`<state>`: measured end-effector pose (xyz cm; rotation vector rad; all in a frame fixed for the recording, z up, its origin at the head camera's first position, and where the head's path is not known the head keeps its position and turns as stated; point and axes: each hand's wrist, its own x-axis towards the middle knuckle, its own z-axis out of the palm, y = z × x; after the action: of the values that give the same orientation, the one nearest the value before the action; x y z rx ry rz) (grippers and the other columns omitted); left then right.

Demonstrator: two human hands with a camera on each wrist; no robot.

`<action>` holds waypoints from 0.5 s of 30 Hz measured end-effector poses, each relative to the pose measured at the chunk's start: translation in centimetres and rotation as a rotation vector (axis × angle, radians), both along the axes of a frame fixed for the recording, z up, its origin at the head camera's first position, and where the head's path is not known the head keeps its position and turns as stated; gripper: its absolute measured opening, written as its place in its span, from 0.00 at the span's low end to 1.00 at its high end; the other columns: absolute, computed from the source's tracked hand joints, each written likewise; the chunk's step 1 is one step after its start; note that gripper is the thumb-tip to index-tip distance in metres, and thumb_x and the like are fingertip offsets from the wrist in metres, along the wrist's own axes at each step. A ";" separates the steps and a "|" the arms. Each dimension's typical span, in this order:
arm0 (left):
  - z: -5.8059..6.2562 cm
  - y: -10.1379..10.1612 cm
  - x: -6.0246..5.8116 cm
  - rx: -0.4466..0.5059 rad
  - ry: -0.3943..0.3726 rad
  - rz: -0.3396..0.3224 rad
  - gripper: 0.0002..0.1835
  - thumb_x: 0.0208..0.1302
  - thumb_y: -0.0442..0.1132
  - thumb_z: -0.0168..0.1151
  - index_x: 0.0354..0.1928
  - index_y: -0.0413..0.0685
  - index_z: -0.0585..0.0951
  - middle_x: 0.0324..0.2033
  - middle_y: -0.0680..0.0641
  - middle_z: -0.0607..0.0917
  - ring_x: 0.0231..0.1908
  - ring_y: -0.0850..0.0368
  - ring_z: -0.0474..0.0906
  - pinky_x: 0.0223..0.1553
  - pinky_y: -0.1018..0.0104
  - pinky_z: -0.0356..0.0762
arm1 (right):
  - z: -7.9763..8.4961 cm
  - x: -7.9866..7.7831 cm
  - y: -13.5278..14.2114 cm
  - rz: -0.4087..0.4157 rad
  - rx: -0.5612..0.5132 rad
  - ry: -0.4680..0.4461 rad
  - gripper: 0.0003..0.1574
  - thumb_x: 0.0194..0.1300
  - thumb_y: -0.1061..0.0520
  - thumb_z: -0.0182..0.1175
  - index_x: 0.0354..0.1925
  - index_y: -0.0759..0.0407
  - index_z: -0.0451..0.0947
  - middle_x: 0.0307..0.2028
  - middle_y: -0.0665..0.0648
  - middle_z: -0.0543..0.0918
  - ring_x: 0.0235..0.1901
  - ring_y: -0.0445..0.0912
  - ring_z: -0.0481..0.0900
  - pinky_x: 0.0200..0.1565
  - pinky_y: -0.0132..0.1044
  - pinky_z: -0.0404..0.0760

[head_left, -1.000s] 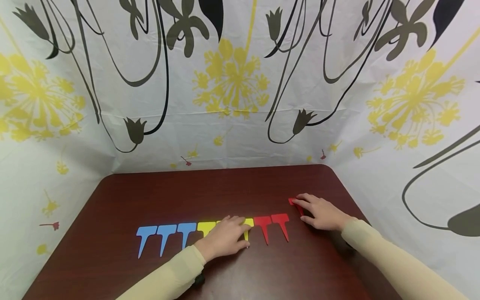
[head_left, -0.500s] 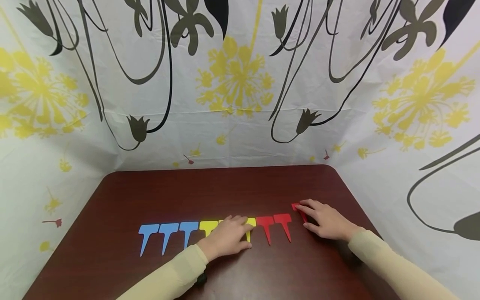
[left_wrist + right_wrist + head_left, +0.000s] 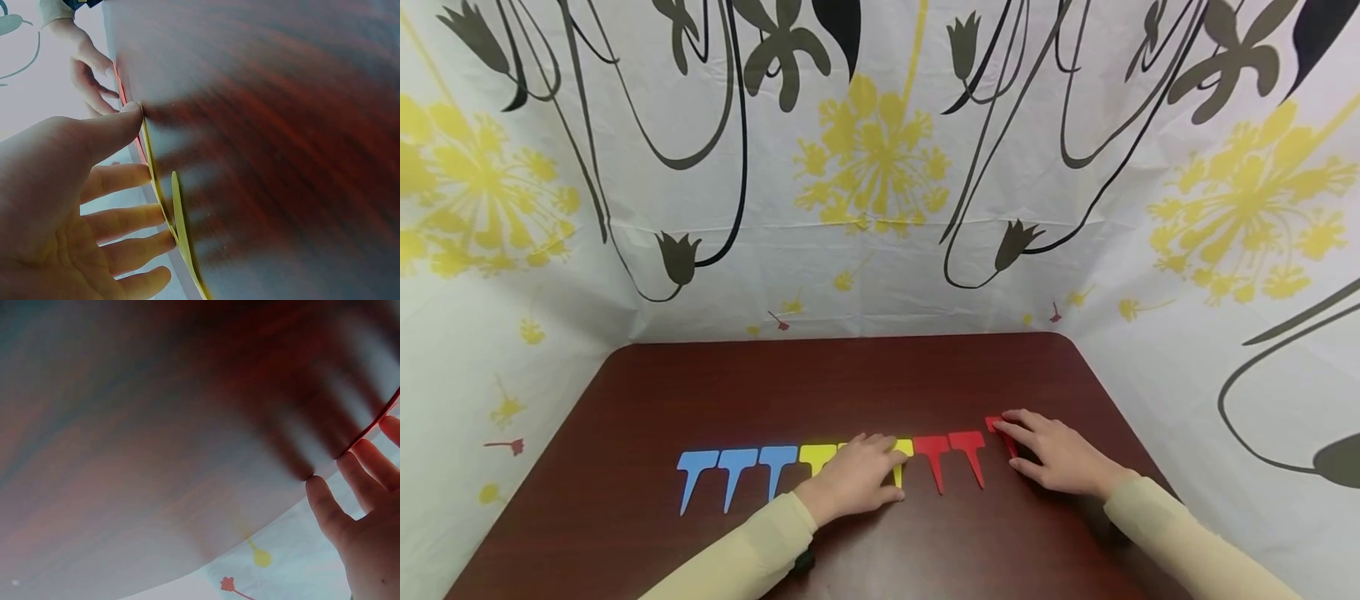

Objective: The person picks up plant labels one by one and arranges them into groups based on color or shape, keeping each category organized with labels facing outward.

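Note:
Flat T-shaped plant labels lie in a row on the table. Three blue plant labels [image 3: 738,459] are at the left, then yellow plant labels [image 3: 817,452], then two red plant labels [image 3: 931,446]. My left hand [image 3: 853,475] rests with spread fingers on the yellow ones and partly hides them. In the left wrist view its fingertips touch the edge of a yellow plant label [image 3: 179,206]. Right of the row, a third red plant label [image 3: 993,423] lies slightly tilted and farther back. My right hand [image 3: 1063,454] rests its straight fingertips on it, covering part.
The dark reddish-brown table [image 3: 820,383] has rounded far corners. White cloth [image 3: 880,292] printed with flowers hangs behind it and at both sides. A small dark object [image 3: 803,561] shows under the left forearm.
My right hand has slid the third red plant label toward me, nearer the row's level. The left hand stays in place on the yellow labels. The head view has shifted slightly.

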<state>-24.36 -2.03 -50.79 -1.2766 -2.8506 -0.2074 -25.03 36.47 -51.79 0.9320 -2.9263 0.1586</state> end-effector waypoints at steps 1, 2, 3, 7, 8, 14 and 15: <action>-0.1 0.0 0.0 -0.001 0.001 0.001 0.29 0.64 0.61 0.66 0.63 0.57 0.81 0.61 0.47 0.79 0.61 0.51 0.75 0.64 0.46 0.70 | 0.0 0.1 -0.1 0.002 -0.002 -0.001 0.40 0.68 0.40 0.63 0.74 0.46 0.66 0.67 0.57 0.70 0.63 0.52 0.72 0.58 0.58 0.75; -0.1 0.0 -0.1 0.000 0.002 0.001 0.29 0.64 0.61 0.66 0.63 0.57 0.81 0.61 0.48 0.79 0.61 0.51 0.75 0.64 0.46 0.70 | 0.0 0.2 -0.2 0.003 -0.003 -0.001 0.40 0.68 0.40 0.63 0.74 0.46 0.67 0.67 0.57 0.70 0.63 0.52 0.72 0.57 0.58 0.75; -0.1 0.0 -0.1 -0.001 0.004 0.000 0.29 0.64 0.61 0.66 0.63 0.57 0.81 0.61 0.48 0.79 0.61 0.51 0.75 0.64 0.46 0.70 | 0.1 0.3 -0.2 0.004 -0.002 -0.001 0.40 0.68 0.40 0.63 0.74 0.46 0.67 0.67 0.57 0.70 0.63 0.52 0.72 0.57 0.58 0.75; -0.1 0.1 -0.1 0.000 0.009 0.001 0.29 0.64 0.62 0.66 0.63 0.57 0.81 0.61 0.48 0.79 0.61 0.51 0.75 0.65 0.46 0.70 | 0.2 0.7 -0.4 0.012 0.010 0.005 0.40 0.68 0.40 0.64 0.73 0.47 0.68 0.68 0.56 0.70 0.62 0.51 0.74 0.57 0.57 0.76; -0.1 0.1 -0.1 0.001 0.010 0.002 0.29 0.64 0.62 0.66 0.63 0.57 0.81 0.61 0.48 0.79 0.61 0.51 0.75 0.65 0.46 0.70 | 0.3 0.8 -0.4 0.013 0.012 0.006 0.40 0.68 0.40 0.64 0.73 0.47 0.68 0.68 0.56 0.70 0.62 0.51 0.74 0.56 0.57 0.76; -0.2 0.1 -0.2 -0.004 0.019 0.001 0.29 0.64 0.62 0.66 0.62 0.57 0.81 0.61 0.48 0.79 0.61 0.51 0.75 0.65 0.47 0.70 | 0.5 1.4 -0.7 0.026 0.021 0.010 0.40 0.68 0.40 0.64 0.74 0.48 0.68 0.68 0.57 0.70 0.61 0.51 0.75 0.55 0.57 0.77; -0.2 0.1 -0.1 -0.004 0.021 0.000 0.29 0.64 0.62 0.66 0.62 0.57 0.81 0.61 0.47 0.79 0.61 0.51 0.75 0.65 0.48 0.70 | 0.5 1.5 -0.7 0.029 0.023 0.012 0.40 0.68 0.40 0.64 0.74 0.48 0.68 0.68 0.57 0.70 0.61 0.51 0.75 0.55 0.57 0.77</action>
<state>-24.50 -1.96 -51.02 -1.2722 -2.8348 -0.1866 -23.54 35.76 -51.29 0.9754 -2.9107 0.1207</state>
